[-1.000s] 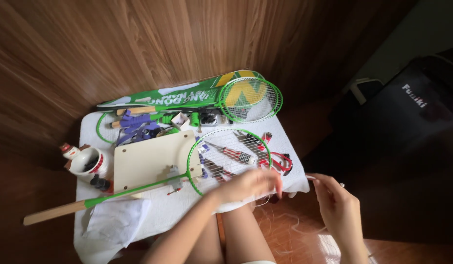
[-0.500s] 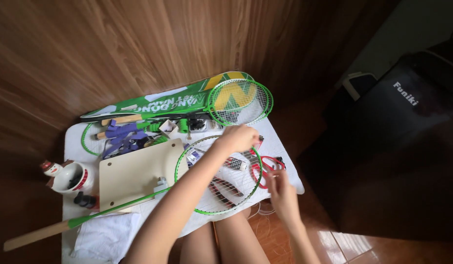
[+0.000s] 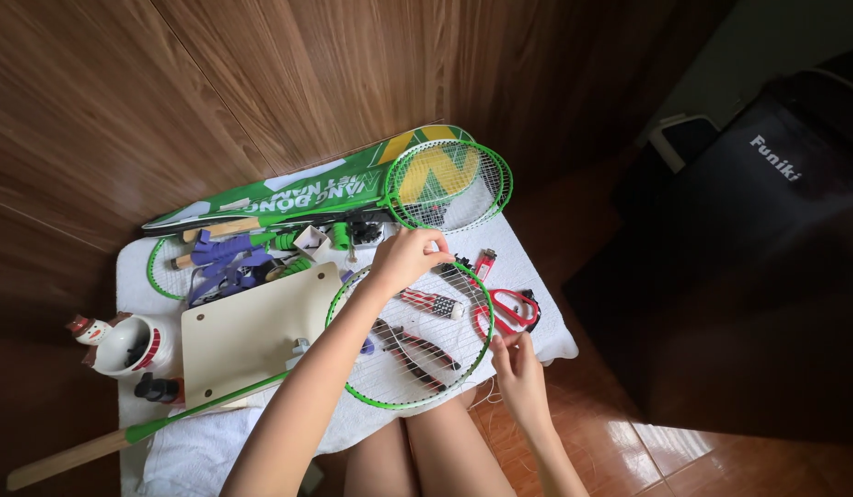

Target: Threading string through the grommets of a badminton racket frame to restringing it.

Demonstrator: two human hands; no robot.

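Observation:
A green badminton racket [image 3: 390, 398] lies across a small white table [image 3: 555, 342], its wooden handle pointing to the lower left. My left hand [image 3: 406, 258] reaches over the strung head and pinches at the far rim, fingers closed there. My right hand [image 3: 516, 361] sits at the near right edge of the head, fingertips pinched on a thin pale string that trails down toward my knees. Pliers [image 3: 417, 352] and a striped tool lie under the strings.
Red-handled scissors [image 3: 507, 311] lie right of the racket head. A second green racket [image 3: 449, 184] and a green racket cover [image 3: 288, 195] lie at the back. A cream board [image 3: 247, 331], a snowman mug [image 3: 127, 345] and purple straps [image 3: 226, 262] are on the left. A dark bag stands right.
The view has shifted and closed in. My left hand moved from the near rim across the strings to the far rim. My right hand came in from the right to the racket's near edge.

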